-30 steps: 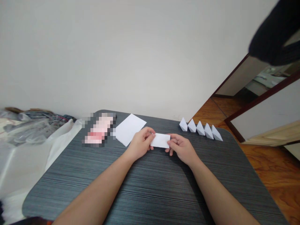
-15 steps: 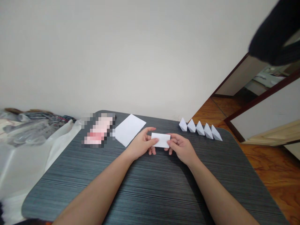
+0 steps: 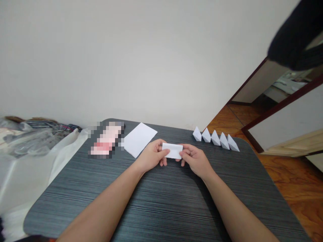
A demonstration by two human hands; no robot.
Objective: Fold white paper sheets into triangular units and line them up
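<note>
Folded white paper (image 3: 173,151), small and rectangular, is located between the two hands, over the far half of the table (image 3: 161,205) and near its midline. Its long edges run left to right. The left hand (image 3: 151,156) is partly closed and grips the left end, thumb across the near face and fingers behind. The right hand (image 3: 195,159) is likewise partly closed and grips the right end, thumb at the near right corner and fingers curled behind. Whether the fingers contact the tabletop cannot be told.

A larger white sheet (image 3: 140,139) lies flat to the far left of the left hand. Left of the sheet is a pixelated object (image 3: 107,137), pink and white with a dark border; its details are obscured. Five pointed paper pieces (image 3: 215,138) form a row at the far right of the table, slanting nearer toward the right.

Surrounding items: a pale wall (image 3: 151,60) beyond the far edge, plastic-wrapped goods (image 3: 47,134) to the left, and wooden flooring (image 3: 290,178) to the right.
</note>
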